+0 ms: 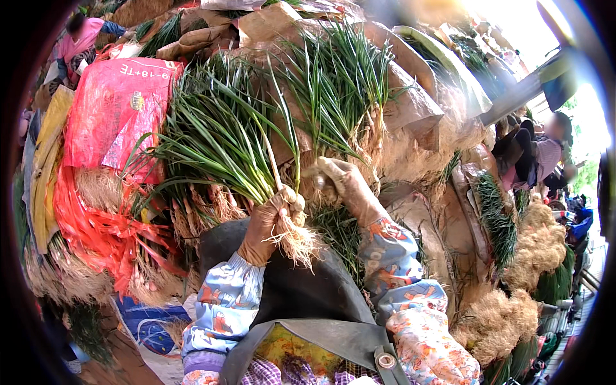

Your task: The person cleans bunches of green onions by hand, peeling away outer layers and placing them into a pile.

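My left hand (268, 224) is closed around a bunch of scallion-like plants (237, 157). Their long green leaves fan up and to the left, and pale stringy roots (296, 239) hang below the fist. One stalk stands apart, upright beside the others. Just right of the bunch is my right hand (346, 189), its fingers bent and drawn together, the tips slightly blurred. Whatever it may pinch is hidden. Beyond my hands lies a heap of the same plants (340, 83), roots toward me. A dark apron (301, 282) covers my lap.
A red plastic sack (122, 115) and torn red wrapping (109, 224) lie over rooted bundles at left. Brown paper sheets (410, 83) cover the heap behind. Tan root clumps (497, 324) are at right. Other people sit at far left (83, 38) and right (545, 151).
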Tool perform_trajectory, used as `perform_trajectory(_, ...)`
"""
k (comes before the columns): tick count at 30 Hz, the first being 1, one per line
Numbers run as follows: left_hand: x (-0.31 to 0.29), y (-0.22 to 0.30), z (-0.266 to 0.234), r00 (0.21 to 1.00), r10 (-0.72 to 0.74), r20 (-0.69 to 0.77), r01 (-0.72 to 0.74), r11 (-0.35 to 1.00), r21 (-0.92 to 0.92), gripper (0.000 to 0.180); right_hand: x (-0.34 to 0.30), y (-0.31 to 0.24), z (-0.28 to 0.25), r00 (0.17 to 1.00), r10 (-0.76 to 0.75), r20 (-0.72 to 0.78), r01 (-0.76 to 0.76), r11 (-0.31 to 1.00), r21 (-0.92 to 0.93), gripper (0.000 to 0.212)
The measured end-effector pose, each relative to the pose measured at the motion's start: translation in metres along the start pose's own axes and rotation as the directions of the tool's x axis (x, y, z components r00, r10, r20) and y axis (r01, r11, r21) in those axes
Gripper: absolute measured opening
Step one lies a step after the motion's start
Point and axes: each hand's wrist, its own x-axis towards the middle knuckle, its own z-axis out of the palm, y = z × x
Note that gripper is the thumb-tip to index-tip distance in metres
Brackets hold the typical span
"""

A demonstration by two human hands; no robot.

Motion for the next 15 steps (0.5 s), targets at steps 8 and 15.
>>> perform_trajectory(8,0.0,0.003,-0.011,0.991,0.046,-0.126,-0.034,0.995,0.095,0.018,0.026,0.017,0.046,0.64,-0.767,-0.052,0.287,0.301,-0.91,0.009)
perform_trajectory(15,-0.009,0.01,-0.004,0.991,0.105,-0.081,-0.11,0.992,-0.062,0.035,-0.009,0.026,-0.024,0.938,0.216,0.27,0.148,0.454,-0.879,0.013)
